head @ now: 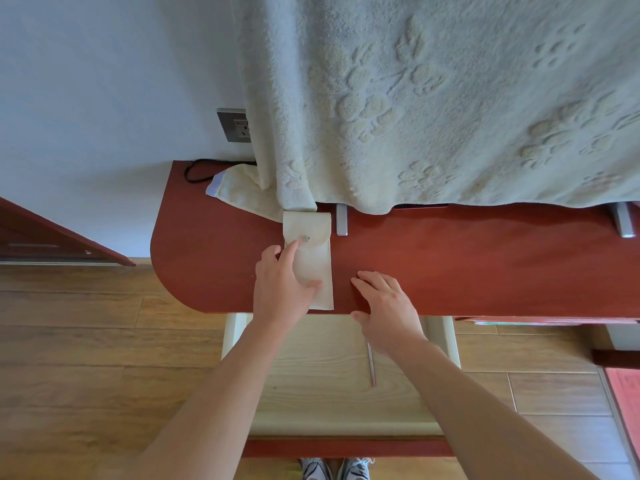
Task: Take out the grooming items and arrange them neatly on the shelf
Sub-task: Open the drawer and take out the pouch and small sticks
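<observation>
A cream fabric pouch [317, 261] with a flap and a metal snap button [306, 238] lies lengthwise on the reddish-brown shelf [467, 265]. My left hand [282, 285] holds the pouch: the forefinger reaches up to the snap and the thumb lies across the pouch's lower part. My right hand [386, 306] rests open at the shelf's front edge, just right of the pouch, fingers spread on the surface and holding nothing. The pouch's contents are hidden.
A large cream towel [415, 98] hangs down over the back of the shelf, its corner folded onto the surface. Two grey metal brackets [341, 220] [623, 221] stick out beneath it. A wall socket [237, 125] and black cord [194, 169] are at left. A pale pull-out drawer [311, 375] holding a thin metal rod [371, 363] lies below the shelf.
</observation>
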Demonstrator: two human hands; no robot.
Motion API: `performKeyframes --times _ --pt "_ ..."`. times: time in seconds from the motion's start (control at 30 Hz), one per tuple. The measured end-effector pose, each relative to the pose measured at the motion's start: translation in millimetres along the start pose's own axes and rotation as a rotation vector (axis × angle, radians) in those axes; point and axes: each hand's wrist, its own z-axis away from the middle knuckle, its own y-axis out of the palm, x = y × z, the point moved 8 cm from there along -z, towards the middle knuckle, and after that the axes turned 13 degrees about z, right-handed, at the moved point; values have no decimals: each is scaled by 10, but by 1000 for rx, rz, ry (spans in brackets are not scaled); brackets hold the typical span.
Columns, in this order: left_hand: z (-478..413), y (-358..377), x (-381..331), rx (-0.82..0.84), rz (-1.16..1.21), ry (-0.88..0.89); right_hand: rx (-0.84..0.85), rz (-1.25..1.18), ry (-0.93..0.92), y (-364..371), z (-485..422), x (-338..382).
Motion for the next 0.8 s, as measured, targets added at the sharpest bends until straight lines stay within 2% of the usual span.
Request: performKeyframes --times 0.13,0.23,0.37,0.47,0.53,0.67,0.8 --pt "178 -111 -97 -65 -23 15 2 1 -24 -18 11 14" --pt "380 -157 -238 -97 67 97 -17 -92 -40 -99 88 -15" --pt "718 -24 -378 -25 157 218 -142 -150 -57 -232 351 -157" --pt "941 187 -369 62 171 197 -252 -169 19 -277 595 -337" --pt "1069 381 -334 145 141 171 -264 -178 85 -249 734 -469" --pt "1199 729 -217 249 93 77 -205 -165 158 -104 898 -670" --pt "1204 996 -98 279 87 -27 -88 -203 267 139 931 -806"
